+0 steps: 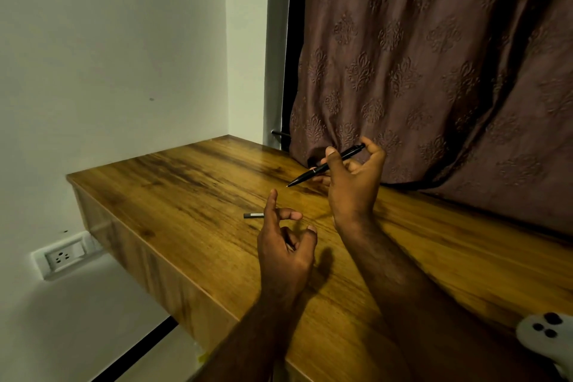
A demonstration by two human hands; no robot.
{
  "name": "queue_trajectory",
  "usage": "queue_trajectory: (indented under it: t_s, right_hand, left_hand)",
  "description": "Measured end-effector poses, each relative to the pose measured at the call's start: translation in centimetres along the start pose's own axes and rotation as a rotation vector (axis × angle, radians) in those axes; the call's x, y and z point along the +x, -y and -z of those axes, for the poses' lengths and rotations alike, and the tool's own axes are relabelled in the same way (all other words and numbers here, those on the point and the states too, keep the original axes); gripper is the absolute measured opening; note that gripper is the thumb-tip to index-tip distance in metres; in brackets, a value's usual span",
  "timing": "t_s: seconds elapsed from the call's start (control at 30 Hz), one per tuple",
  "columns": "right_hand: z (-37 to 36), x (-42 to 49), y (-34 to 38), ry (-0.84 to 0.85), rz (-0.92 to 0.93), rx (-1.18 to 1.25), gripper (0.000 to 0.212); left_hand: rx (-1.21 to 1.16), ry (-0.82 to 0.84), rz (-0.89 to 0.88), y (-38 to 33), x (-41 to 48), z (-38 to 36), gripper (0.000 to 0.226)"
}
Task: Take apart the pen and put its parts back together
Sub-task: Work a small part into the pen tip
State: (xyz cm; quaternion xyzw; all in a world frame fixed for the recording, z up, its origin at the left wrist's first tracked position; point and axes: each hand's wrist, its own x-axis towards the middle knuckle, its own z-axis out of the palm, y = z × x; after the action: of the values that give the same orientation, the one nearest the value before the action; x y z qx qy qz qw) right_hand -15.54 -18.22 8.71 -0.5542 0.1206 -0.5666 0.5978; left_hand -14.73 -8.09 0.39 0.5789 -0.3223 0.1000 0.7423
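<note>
So from where I'm standing, the right hand (353, 183) has the black pen (325, 166) up in the air over the back of the wooden desk (186, 195). It's pinched between thumb and fingers around the upper half, with the tip angled down and to the left. The pen looks to be in one piece, tip sticking out. The left hand (285, 248) isn't holding anything, it hangs just above the desk with the fingers loose and spread. Right past its fingertips there's a short grey stick (252, 215) lying flat on the wood. Could be a pen part, could be something else, I honestly can't tell from here. My guess is the unscrewing is what's up next. If so, I'd bring the free hand up to pinch the front half near the thin metal ring and twist the two halves against each other. I'd also do it lower, close to the desk, because the spring and refill love to shoot out and that left edge isn't far off. Lay the bits down in order too, away from the curtain (434, 71) folds. There's a white game controller (545, 332) at the near right corner, well out of the way.
</note>
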Motion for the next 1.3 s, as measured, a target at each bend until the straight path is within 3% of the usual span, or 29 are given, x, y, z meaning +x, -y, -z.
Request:
queue_trajectory:
  t_s: [0.93, 1.3]
  right_hand:
    - [0.23, -0.20, 0.17, -0.010, 0.000, -0.028, 0.049]
    - [-0.21, -0.87, -0.25, 0.009, -0.003, -0.053, 0.052]
  left_hand:
    - [0.044, 0.009, -0.027, -0.38, -0.06, -0.01, 0.076]
    - [0.039, 0.019, -0.025, -0.42, -0.01, 0.06, 0.082]
